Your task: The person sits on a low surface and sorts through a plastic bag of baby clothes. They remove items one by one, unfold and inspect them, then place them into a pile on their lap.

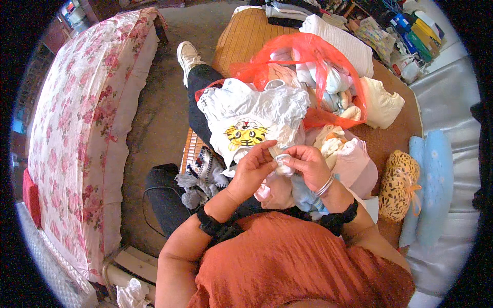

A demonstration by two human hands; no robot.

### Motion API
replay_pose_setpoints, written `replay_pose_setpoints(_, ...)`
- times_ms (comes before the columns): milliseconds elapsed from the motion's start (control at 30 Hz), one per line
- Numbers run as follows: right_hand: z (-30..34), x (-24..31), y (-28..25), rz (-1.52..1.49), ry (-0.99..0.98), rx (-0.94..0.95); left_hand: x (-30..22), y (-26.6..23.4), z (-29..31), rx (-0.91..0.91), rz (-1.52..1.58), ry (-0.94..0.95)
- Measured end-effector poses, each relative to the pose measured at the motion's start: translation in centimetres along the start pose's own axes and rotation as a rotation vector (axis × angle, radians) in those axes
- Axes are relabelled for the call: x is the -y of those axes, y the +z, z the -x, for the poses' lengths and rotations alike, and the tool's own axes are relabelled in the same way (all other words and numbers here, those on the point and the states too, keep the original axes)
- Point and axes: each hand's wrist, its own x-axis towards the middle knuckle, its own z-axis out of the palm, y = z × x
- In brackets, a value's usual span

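Note:
In front of my chest, a small white and beige cloth piece (283,161), perhaps a baby sock, is pinched between both hands. My left hand (250,168) is closed on its left side, thumb and index finger meeting at the cloth. My right hand (311,168), with bangles at the wrist, grips it from the right. Just beyond lies a white baby shirt (251,110) with a yellow tiger face, spread over my leg. Pink cloth (275,191) and light blue cloth (306,196) lie under the hands. Pale pink clothes (354,163) are piled to the right.
A red plastic bag (328,49) full of baby clothes sits beyond the shirt, beside a white folded quilt (339,41). A grey patterned knit (201,177) lies at left. Leopard-print bundle (399,186) and blue rolls (434,185) stand at right. A flowered bed (84,133) is far left.

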Motion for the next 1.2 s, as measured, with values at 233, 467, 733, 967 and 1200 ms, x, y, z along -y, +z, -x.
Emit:
replay_pose_setpoints(233, 0.2, 0.1, 0.2, -0.074, -0.030, 0.028, -0.4, -0.2, 0.1, 0.017, -0.011, -0.033)
replay_pose_setpoints(467, 0.1, -0.2, 0.9, 0.227, -0.184, -0.017, -1.2, -0.3, 0.2, 0.077, -0.194, -0.056)
replay_pose_setpoints(733, 0.8, -0.2, 2.1, 0.515, -0.413, -0.139, -1.3, -0.6, 0.1, 0.093, 0.333, -0.213)
replay_pose_setpoints(967, 0.4, 0.0, 1.4, 0.258, -0.254, -0.043, -1.1, -1.1, 0.3, 0.173, 0.026, -0.193)
replay_pose_setpoints(1200, 0.2, 0.5, 0.7, 0.048, -0.139, -0.014, -0.8, -0.5, 0.0, 0.119, 0.228, -0.151)
